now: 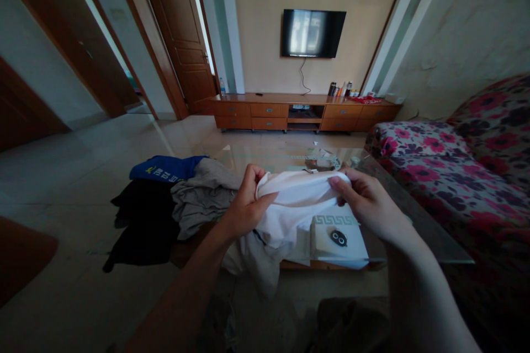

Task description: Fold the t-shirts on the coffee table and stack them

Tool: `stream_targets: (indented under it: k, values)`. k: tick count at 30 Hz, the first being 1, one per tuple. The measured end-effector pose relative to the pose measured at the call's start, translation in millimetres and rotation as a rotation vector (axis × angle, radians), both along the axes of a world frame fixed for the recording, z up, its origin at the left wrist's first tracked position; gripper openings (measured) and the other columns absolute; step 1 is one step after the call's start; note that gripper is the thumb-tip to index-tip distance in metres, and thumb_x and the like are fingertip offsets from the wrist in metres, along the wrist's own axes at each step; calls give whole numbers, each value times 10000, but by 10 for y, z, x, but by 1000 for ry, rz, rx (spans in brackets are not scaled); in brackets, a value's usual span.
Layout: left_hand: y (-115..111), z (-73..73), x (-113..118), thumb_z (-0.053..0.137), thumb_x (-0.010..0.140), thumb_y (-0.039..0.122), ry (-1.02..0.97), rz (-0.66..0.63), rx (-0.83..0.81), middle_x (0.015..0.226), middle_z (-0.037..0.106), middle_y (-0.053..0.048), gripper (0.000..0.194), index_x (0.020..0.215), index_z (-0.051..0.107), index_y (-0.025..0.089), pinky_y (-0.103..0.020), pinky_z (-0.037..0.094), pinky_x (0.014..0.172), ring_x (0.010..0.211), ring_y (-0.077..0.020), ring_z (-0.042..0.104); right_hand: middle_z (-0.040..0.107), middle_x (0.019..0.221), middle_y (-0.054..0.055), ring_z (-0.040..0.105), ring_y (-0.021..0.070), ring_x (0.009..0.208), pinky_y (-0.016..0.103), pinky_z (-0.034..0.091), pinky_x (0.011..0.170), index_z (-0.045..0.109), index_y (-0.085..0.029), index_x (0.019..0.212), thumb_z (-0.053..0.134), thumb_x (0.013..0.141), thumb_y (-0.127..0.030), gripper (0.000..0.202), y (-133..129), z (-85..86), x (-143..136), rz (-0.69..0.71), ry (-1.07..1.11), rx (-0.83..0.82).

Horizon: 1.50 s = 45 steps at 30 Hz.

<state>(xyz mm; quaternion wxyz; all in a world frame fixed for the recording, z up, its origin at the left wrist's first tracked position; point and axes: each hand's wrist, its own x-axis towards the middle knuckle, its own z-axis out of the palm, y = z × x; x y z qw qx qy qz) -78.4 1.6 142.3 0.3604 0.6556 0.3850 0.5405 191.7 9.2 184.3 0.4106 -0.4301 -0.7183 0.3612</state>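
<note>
A white cloth garment (290,207) is stretched between my two hands above a glass coffee table (434,240); its exact kind I cannot make out. My left hand (248,204) is closed on one end of its edge, thumb on top. At the other end my right hand (368,198) pinches the edge between thumb and fingers. The lower part of the cloth hangs down over grey clothing (207,193). Black clothing (144,220) and a blue printed garment (165,168) lie in the same heap, left of my left hand.
A small black object with two white rings (338,238) lies at the table's near side. A glass dish (323,160) stands farther back. The flowered sofa (434,165) is on the right. Beyond are a wooden TV cabinet (269,110), a television (313,33) and a door (178,27).
</note>
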Motion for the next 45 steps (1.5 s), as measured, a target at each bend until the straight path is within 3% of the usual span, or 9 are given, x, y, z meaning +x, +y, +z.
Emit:
stream_targets:
  k: [5, 9, 16, 20, 26, 30, 35, 41, 45]
  values:
    - [-29, 12, 7, 710, 851, 283, -8, -143, -49, 965, 474, 22, 451, 1101, 335, 268, -204, 400, 653, 779, -112, 511, 491, 655, -43, 439, 101, 519, 218, 363, 464, 555, -240, 845, 581, 951, -548, 327, -30, 21, -64, -121, 315, -31]
    - [-36, 43, -126, 755, 819, 335, -3, -239, -96, 1023, 549, 1, 533, 1177, 365, 275, -204, 425, 628, 763, -118, 566, 524, 625, -31, 442, 127, 471, 249, 351, 422, 564, -270, 852, 578, 923, -596, 334, -82, 100, -25, -220, 365, -34]
    - [43, 147, -430, 679, 844, 385, 506, -8, -91, 1059, 703, -57, 384, 1184, 668, 207, -300, 491, 784, 893, -219, 642, 600, 647, -3, 500, 137, 536, 254, 350, 457, 680, -226, 776, 713, 845, -546, 329, -44, 58, 70, -257, 246, 89]
    - [99, 99, -474, 538, 935, 441, 689, -72, -145, 943, 735, -50, 305, 993, 740, 219, -326, 486, 835, 887, -249, 660, 619, 695, 5, 527, 144, 618, 253, 376, 526, 723, -196, 785, 725, 853, -513, 324, -71, 64, 10, -306, 128, 228]
    - [156, 2, -473, 561, 938, 476, 513, 17, -15, 937, 622, -24, 274, 971, 623, 211, -305, 471, 859, 930, -216, 593, 603, 729, 21, 527, 161, 645, 278, 397, 554, 689, -218, 838, 634, 912, -555, 348, -97, 100, -23, -402, 140, 294]
    - [97, 40, -468, 631, 901, 488, 376, -13, -152, 863, 554, 30, 316, 1018, 526, 214, -233, 454, 694, 798, -156, 551, 597, 730, 44, 525, 185, 638, 303, 403, 531, 664, -244, 864, 603, 904, -616, 379, -49, 63, 25, -406, 174, 274]
    - [21, 123, -500, 699, 854, 479, 209, -65, -209, 851, 557, 5, 373, 1027, 519, 202, -222, 419, 583, 734, -154, 545, 620, 742, 58, 555, 199, 646, 310, 409, 528, 671, -254, 908, 584, 912, -621, 378, -50, 64, 64, -393, 150, 273]
    - [67, 175, -529, 740, 825, 435, 150, 108, -78, 774, 491, 44, 347, 901, 484, 214, -187, 368, 564, 656, -108, 471, 707, 869, 50, 633, 213, 773, 306, 477, 637, 728, -233, 914, 664, 898, -536, 309, -74, 104, 92, -379, 113, 288]
    - [96, 178, -539, 760, 802, 469, 142, 155, -65, 868, 590, 7, 399, 1031, 576, 200, -210, 415, 612, 725, -138, 534, 738, 944, 54, 663, 243, 875, 334, 526, 736, 761, -248, 934, 702, 878, -509, 273, -70, 117, 112, -391, 83, 294]
